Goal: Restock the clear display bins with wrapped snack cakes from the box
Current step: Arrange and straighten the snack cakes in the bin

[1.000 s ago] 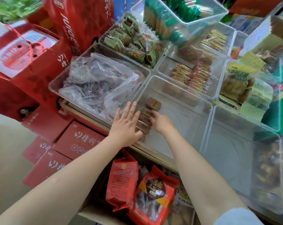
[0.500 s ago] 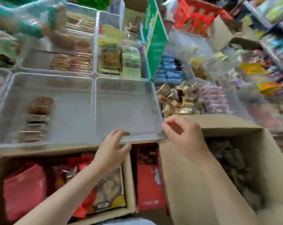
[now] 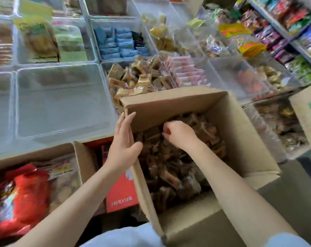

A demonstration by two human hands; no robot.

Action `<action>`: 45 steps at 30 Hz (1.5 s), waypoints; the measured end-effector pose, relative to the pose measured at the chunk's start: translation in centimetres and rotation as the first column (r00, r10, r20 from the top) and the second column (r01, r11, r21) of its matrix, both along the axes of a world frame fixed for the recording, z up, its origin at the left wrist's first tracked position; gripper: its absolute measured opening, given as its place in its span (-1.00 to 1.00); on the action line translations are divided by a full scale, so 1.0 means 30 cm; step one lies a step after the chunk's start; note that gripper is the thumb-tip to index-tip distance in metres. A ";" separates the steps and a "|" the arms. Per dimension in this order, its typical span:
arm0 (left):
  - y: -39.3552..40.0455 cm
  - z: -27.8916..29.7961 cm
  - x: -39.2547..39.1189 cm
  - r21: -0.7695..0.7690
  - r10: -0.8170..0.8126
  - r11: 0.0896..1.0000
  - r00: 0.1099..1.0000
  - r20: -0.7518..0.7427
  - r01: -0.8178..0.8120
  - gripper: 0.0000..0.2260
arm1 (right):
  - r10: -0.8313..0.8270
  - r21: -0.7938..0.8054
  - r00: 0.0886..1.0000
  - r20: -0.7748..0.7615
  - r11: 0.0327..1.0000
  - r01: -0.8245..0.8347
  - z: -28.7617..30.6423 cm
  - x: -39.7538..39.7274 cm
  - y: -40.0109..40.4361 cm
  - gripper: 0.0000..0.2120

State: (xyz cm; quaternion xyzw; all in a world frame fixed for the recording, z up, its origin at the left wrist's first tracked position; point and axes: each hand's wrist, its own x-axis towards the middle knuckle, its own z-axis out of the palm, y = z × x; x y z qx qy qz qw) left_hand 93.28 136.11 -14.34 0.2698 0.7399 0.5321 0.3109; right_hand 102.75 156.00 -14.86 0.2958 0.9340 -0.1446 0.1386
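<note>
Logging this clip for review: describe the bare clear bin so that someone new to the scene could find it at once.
Start at the open cardboard box of brown wrapped cakes that both hands are at. The clear bin sits just beyond the box's left wall, past the left hand. Unlike the snack-filled bins around it, it shows only a bare floor.

Red carton (image 3: 121,191) with partly legible white print ending "x12", other print blurred
</note>
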 end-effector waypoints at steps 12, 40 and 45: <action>0.002 -0.010 0.029 -0.004 0.030 1.000 0.999 -0.014 -0.030 -0.26 | 0.049 0.509 0.894 0.446 0.808 -0.298 -0.265 0.020 -0.028 -0.59; -0.484 0.070 -0.525 0.081 0.251 0.962 0.733 -0.633 -0.259 -0.30 | -0.304 -0.975 0.948 -0.091 0.221 -0.023 0.223 -0.664 -0.582 -0.61; -0.810 -0.075 -0.805 -0.096 0.129 0.944 0.622 -0.773 -0.315 -0.35 | -0.067 -0.805 0.978 -0.198 0.580 -0.123 0.099 -0.975 -0.869 -0.95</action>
